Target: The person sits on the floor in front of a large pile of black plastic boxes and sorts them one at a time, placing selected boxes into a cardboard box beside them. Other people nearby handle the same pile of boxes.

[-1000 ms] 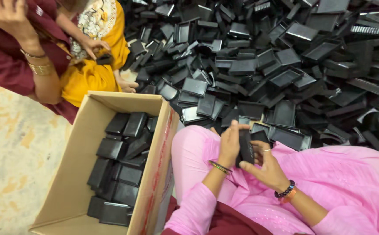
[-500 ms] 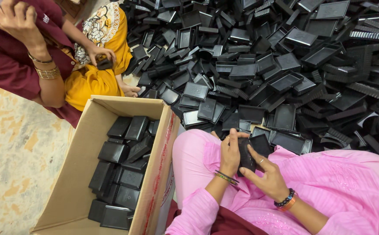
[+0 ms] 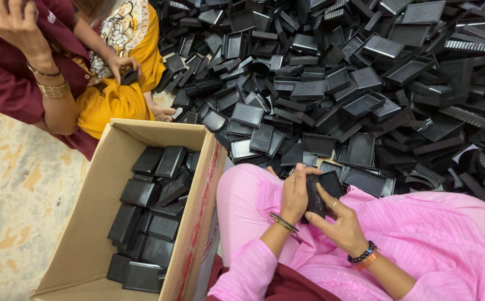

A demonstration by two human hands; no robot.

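Note:
I sit on the floor in pink clothes with both hands over my lap. My left hand point(image 3: 294, 193) and my right hand point(image 3: 337, 223) together grip a small black plastic case point(image 3: 317, 194), the left on its left side, the right under and beside it. Directly beyond my knees spreads a large heap of black plastic cases and lids point(image 3: 354, 83). To my left stands an open cardboard box point(image 3: 94, 184) partly filled with assembled black cases point(image 3: 153, 214).
Two other people sit at the upper left: one in maroon with gold bangles point(image 3: 25, 67), one in yellow point(image 3: 117, 83) holding a black piece. Patterned stone floor point(image 3: 8, 195) lies left of the box.
My hands have lowered slightly with the case, and my right hand has shifted round it. The person in yellow has moved a hand with a black piece.

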